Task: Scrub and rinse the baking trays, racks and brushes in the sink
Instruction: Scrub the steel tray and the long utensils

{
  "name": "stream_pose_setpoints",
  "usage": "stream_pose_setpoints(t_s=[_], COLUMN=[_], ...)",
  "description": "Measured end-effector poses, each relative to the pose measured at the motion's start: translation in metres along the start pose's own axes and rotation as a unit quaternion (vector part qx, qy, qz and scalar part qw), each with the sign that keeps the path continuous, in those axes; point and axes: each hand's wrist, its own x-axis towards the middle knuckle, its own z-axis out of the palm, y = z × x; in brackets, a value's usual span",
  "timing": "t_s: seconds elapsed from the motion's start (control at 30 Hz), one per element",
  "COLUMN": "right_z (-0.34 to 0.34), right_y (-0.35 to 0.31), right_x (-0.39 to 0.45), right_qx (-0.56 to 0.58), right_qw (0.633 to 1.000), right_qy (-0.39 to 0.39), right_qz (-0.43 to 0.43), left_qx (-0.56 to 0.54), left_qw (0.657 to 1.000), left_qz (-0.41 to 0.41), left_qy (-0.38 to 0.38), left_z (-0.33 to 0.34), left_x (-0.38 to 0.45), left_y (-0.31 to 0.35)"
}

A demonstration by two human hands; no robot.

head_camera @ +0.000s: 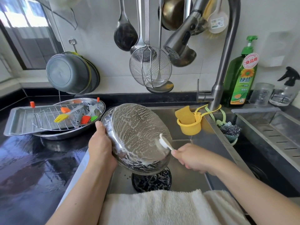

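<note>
Fingers [181, 153] pinching white brush [164, 142] against soapy oval tray [138, 135], left hand [100, 143] clamping slick rim over sink [186, 177]; likely slip.

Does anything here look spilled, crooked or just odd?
Nothing is broken. The counter looks wet. The rack lies tilted across a tray and an oval dish, with brushes piled loosely on top.

Over the sink [191, 176], at center: soapy pan [138, 135]; at nine o'clock, tray [17, 122] bearing rack [48, 117]; at three o'clock, sponge cup [190, 125].
</note>
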Motion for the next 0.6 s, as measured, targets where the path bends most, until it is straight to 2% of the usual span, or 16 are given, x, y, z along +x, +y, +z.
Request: stream_pose_setpoints(t_s=[0.17, 0.37, 0.5, 0.6], right_z=[-0.018, -0.022, -0.009, -0.015], right_y=[0.005, 0.004, -0.003, 0.0], right_x=[0.017, 0.012, 0.004, 0.011], right_qx=[0.035, 0.045, 0.042, 0.033], right_qw=[0.994, 0.994, 0.994, 0.994], right_qy=[0.101, 0.1, 0.078, 0.103], right_qz=[-0.002, 0.013, -0.068, -0.033], left_qx=[0.017, 0.051, 0.067, 0.055], left_qw=[0.998, 0.993, 0.99, 0.991], left_qz=[-0.017, -0.002, -0.017, -0.019], left_qy=[-0.053, -0.102, -0.126, -0.124], left_z=[0.007, 0.006, 0.005, 0.004], left_x=[-0.009, -0.015, -0.012, -0.012], left_y=[-0.002, -0.002, -0.005, -0.005])
